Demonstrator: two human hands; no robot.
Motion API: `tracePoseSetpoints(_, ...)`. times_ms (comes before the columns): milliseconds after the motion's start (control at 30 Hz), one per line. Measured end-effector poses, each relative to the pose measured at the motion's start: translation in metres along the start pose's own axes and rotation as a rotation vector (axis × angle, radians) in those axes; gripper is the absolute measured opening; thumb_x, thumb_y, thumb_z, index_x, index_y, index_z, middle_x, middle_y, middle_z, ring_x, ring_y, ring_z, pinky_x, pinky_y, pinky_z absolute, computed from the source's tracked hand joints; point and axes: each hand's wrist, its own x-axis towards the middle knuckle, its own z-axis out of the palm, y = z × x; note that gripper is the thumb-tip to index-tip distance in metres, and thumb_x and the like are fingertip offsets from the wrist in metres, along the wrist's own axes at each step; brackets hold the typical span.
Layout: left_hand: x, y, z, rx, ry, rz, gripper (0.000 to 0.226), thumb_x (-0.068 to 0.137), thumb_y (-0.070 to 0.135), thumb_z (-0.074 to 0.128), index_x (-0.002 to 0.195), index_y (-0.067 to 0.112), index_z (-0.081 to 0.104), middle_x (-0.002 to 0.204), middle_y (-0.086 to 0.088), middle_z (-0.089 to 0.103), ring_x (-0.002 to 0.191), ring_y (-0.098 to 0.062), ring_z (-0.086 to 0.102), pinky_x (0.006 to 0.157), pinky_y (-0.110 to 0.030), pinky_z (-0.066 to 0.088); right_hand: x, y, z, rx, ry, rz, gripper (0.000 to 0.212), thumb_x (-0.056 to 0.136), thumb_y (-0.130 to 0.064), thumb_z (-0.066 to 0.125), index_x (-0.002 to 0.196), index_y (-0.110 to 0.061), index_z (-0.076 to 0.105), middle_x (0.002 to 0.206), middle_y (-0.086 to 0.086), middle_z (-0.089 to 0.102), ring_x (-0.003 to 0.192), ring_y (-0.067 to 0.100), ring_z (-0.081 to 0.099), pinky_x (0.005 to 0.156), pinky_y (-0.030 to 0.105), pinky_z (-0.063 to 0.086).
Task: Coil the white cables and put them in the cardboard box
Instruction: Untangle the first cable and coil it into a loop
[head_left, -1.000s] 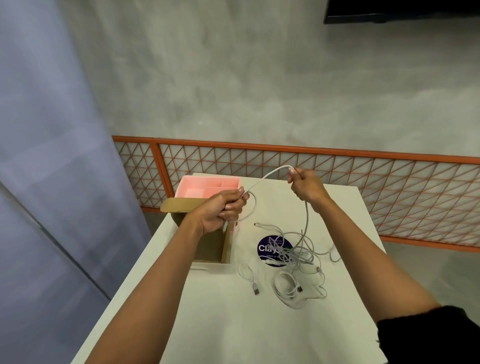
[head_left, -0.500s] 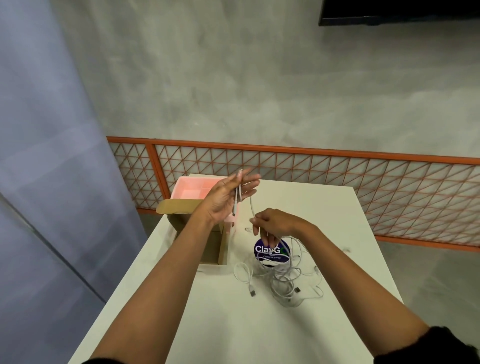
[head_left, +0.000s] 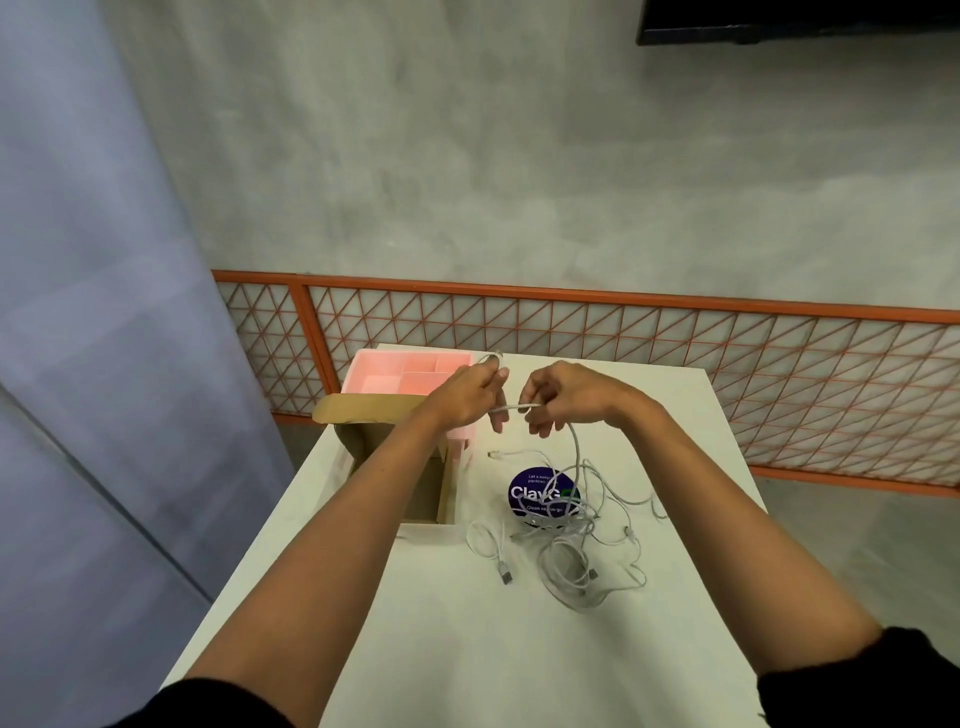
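A pale blue-grey panel (head_left: 93, 364) fills the left side of the frame. To its right, at the left edge of the flat white table (head_left: 467, 649), sits an open brown cardboard box (head_left: 363, 410) with one flap folded outward. The left forearm crosses over it, so most of its inside is hidden. A pink plastic tray with compartments (head_left: 374, 387) touches the box's far side, near the table's far left corner.

Just right of the tray, above the table's far end, the left hand (head_left: 467, 395) is raised. Its fingers curl round a thin white cable (head_left: 511, 409), and a small loop of it stands up above the fingertips. A short stretch of the cable runs across to the right hand (head_left: 566, 397), close beside it, whose fingers are also curled and pinch the same cable. From there it hangs down, curving to the table.

Below the hands, in the centre of the frame, a loose tangle of white cables (head_left: 571, 551) lies on the tabletop to the right of the box, not in it. Several plug ends stick out. The tangle partly covers a round dark blue sticker with white lettering (head_left: 540, 493).

Behind the table an orange metal lattice railing (head_left: 675, 353) runs across the frame, with a grey concrete wall (head_left: 519, 156) above it. A dark rectangular screen (head_left: 779, 21) shows at the upper right.
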Motion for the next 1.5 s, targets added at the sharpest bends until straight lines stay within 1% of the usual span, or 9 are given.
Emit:
tracePoseSetpoints(100,0.002,0.005,-0.006,-0.05,0.033,-0.05,0.023,0.104,0.027,0.029,0.095,0.01,0.042,0.067,-0.005,0.061,0.053,-0.011,0.051,0.053,-0.014,0.041,0.004,0.005,-0.007,-0.001,0.107,0.027,0.006,0.086,-0.006,0.062,0.09,-0.009,0.061,0.077,0.006,0.068,0.066,0.013,0.064,0.063,0.021,0.049)
tracePoseSetpoints(300,0.006,0.014,-0.024,-0.353,0.049,-0.086,0.025,0.104,0.028,0.032,0.101,0.011,0.05,0.067,0.003,0.038,0.061,-0.007,0.041,0.069,-0.023,0.039,0.009,0.047,0.01,-0.107,0.202,0.039,0.016,0.092,-0.015,0.053,0.096,-0.008,0.067,0.088,0.003,0.068,0.084,0.016,0.062,0.073,0.025,0.047)
tracePoseSetpoints(433,-0.001,0.028,-0.039,-0.579,0.107,-0.088,0.036,0.104,0.026,0.033,0.132,0.009,0.048,0.059,0.005,0.034,0.054,-0.004,0.039,0.064,-0.018,0.039,0.011,0.081,0.036,-0.087,0.157,0.146,0.019,0.093,-0.009,0.051,0.097,-0.001,0.068,0.092,0.009,0.071,0.082,0.015,0.061,0.073,0.02,0.044)
tracePoseSetpoints(600,-0.008,0.026,-0.037,-0.641,0.067,-0.115,0.036,0.104,0.023,0.033,0.13,0.006,0.051,0.05,0.01,0.033,0.05,-0.006,0.033,0.058,-0.019,0.034,0.013,0.088,0.039,-0.058,0.301,0.134,0.034,0.1,-0.024,0.045,0.075,-0.012,0.064,0.079,0.006,0.072,0.075,0.023,0.068,0.079,0.032,0.05)
tracePoseSetpoints(733,-0.008,0.012,-0.03,-0.628,0.015,-0.158,0.037,0.104,0.023,0.032,0.126,0.002,0.052,0.049,0.011,0.033,0.045,-0.004,0.03,0.056,-0.021,0.03,0.014,0.065,0.012,-0.107,0.554,0.156,0.037,0.101,-0.042,0.029,0.085,-0.017,0.051,0.076,0.005,0.074,0.08,0.029,0.069,0.079,0.045,0.054)
tracePoseSetpoints(900,-0.008,-0.005,-0.026,-0.822,-0.008,-0.112,0.044,0.105,0.027,0.025,0.121,-0.002,0.053,0.05,0.009,0.033,0.041,-0.005,0.023,0.057,-0.022,0.029,0.014,0.044,-0.022,-0.046,0.578,0.128,0.043,0.098,-0.056,0.018,0.09,-0.023,0.045,0.074,0.005,0.072,0.073,0.026,0.069,0.075,0.048,0.056)
tracePoseSetpoints(1100,-0.014,-0.004,-0.03,-1.022,-0.096,-0.074,0.049,0.097,0.049,0.034,0.103,0.008,0.06,0.053,0.007,0.028,0.042,-0.006,0.022,0.067,-0.024,0.039,0.012,0.039,-0.028,0.229,0.541,0.043,0.041,0.102,-0.038,0.035,0.08,-0.009,0.055,0.072,0.015,0.07,0.069,0.035,0.069,0.067,0.039,0.052)
tracePoseSetpoints(1333,-0.018,-0.006,-0.03,-1.205,-0.24,-0.021,0.036,0.085,0.05,0.054,0.076,0.015,0.057,0.049,0.009,0.03,0.039,-0.005,0.02,0.06,-0.02,0.044,0.009,0.017,-0.048,0.101,0.847,-0.136,0.04,0.098,-0.039,0.044,0.079,-0.009,0.063,0.057,0.008,0.064,0.05,0.015,0.061,0.057,0.028,0.048)
tracePoseSetpoints(1500,-0.019,-0.002,-0.03,-1.385,-0.298,0.038,0.043,0.09,0.052,0.041,0.067,0.016,0.05,0.048,0.008,0.025,0.04,-0.007,0.014,0.059,-0.019,0.043,0.004,0.007,-0.053,0.101,0.685,-0.129,0.033,0.099,-0.03,0.048,0.084,-0.008,0.066,0.058,0.004,0.061,0.043,0.003,0.053,0.051,0.015,0.043)
